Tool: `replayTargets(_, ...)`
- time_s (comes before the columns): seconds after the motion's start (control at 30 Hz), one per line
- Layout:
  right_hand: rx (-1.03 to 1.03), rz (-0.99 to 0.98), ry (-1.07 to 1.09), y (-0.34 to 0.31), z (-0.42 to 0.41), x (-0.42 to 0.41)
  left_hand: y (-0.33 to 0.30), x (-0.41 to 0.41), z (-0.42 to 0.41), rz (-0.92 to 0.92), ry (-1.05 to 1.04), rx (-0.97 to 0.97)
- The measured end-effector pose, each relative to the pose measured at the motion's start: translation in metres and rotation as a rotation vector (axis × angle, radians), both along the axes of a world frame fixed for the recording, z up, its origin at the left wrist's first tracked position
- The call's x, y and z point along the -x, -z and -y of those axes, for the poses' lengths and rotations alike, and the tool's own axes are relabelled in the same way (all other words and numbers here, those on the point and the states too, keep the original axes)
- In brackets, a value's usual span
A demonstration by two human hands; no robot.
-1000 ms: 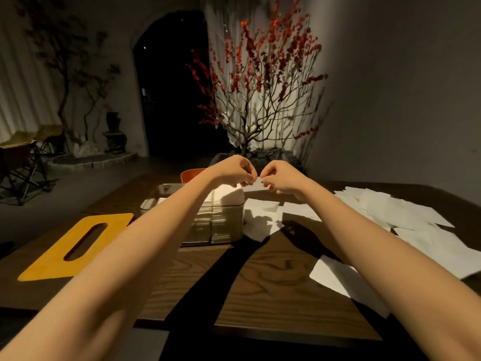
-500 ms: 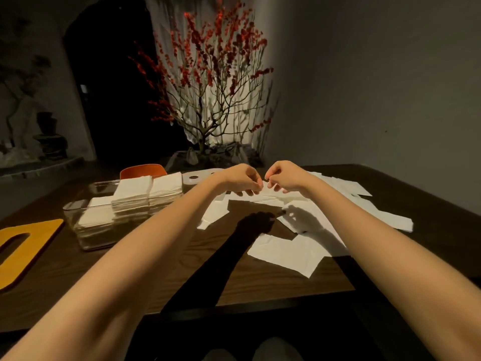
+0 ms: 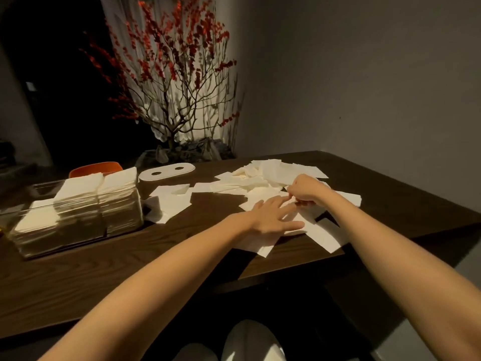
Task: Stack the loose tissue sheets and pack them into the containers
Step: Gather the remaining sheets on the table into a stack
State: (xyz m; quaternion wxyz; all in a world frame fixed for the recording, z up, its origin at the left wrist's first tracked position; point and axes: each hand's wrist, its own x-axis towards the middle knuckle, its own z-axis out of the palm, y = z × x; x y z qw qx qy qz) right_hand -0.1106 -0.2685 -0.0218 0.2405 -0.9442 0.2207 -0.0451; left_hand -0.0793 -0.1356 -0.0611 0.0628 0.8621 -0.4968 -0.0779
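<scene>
Since 0.5 s ago, both hands have been lowered onto the loose tissue sheets (image 3: pixel 263 183). The left hand (image 3: pixel 273 214) is laid flat, fingers spread; the right hand (image 3: pixel 307 190) is curled, pinching a sheet. Stacked tissues (image 3: pixel 96 188) are held in the clear container (image 3: pixel 65 230). No writing is legible.

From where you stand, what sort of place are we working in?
Probably a dim, styled lounge or tea room, not a workshop: a dark wooden table, a lit red-blossom branch arrangement behind it, and a dark arched doorway.

1. a single head-worn view looks forward and steeply down over both forearms.
2. it sits close above the near counter (image 3: pixel 109 269) edge, knees showing below.
3. it faces the far wall, with the grips just ahead of centre.
</scene>
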Motion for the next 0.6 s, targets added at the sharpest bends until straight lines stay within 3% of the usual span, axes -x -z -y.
replayTargets(0.27, -0.228, -0.039, 0.083, 0.013, 0.019, 0.012, 0.021, -0.006, 0.020, 0.087, -0.007, -0.086)
replayTargets(0.43, -0.219, 0.051, 0.062, 0.024, 0.023, 0.004, 0.021, -0.022, 0.017, 0.092, -0.083, -0.056)
replayTargets(0.6, -0.073, -0.011, -0.005, 0.019, 0.026, -0.001, 0.022, -0.052, 0.002, 0.085, -0.126, 0.010)
